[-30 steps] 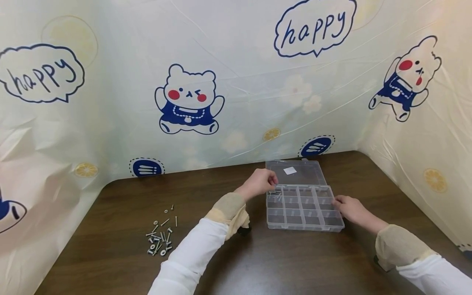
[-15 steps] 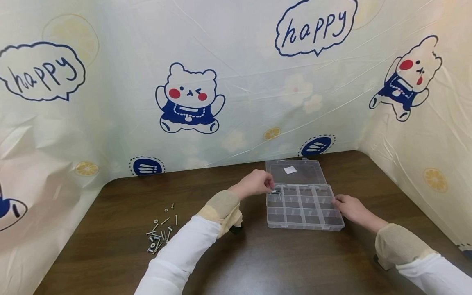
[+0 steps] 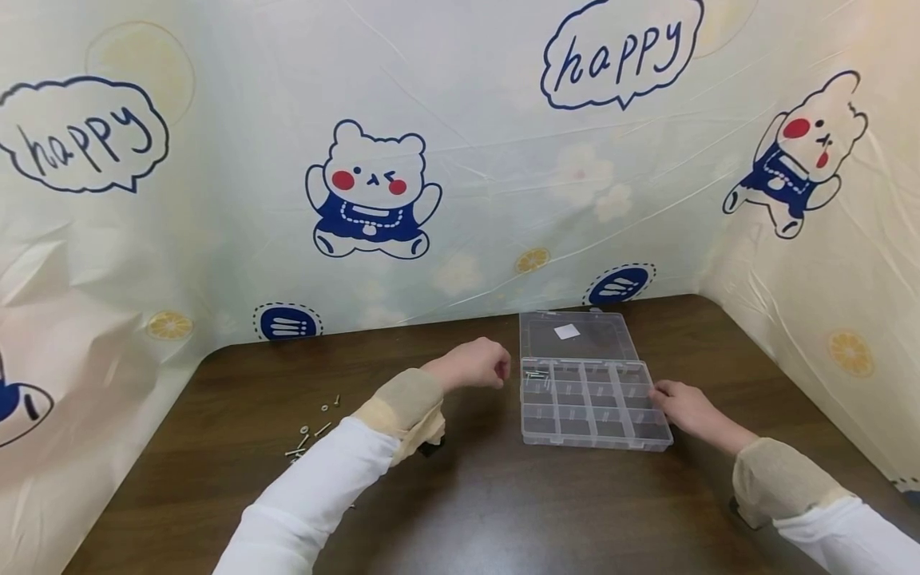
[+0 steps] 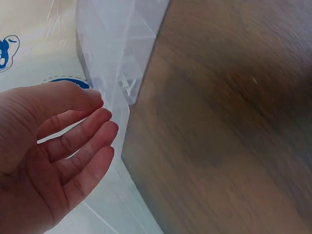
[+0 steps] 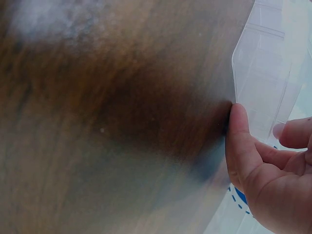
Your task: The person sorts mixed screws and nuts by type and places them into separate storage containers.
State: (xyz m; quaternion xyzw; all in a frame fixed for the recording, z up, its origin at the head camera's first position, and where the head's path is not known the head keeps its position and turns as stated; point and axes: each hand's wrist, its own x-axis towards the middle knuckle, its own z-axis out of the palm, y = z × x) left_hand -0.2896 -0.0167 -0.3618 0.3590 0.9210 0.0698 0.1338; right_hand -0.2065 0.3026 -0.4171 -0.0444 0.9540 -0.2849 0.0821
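- Stored screws (image 3: 535, 374) lie inside the box (image 3: 596, 442), far left; the rest seems unfilled.
- Loose screws (image 3: 323, 429) remain outside, left on the bench (image 3: 575, 511).
- My left hand (image 3: 470, 364) is relaxed, empty; my right hand (image 3: 686, 406) pinches the box's right edge.

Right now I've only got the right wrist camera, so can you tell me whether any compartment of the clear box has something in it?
Observer: Yes, the head view shows small metal screws in the far-left compartment of the clear box.
Operator: Okay, and where's the left hand?
Observer: The left hand is just left of the box, apart from it.
Operator: Any hardware lying outside the box?
Observer: Yes, loose screws and washers lie on the left part of the table, close to the left sleeve.
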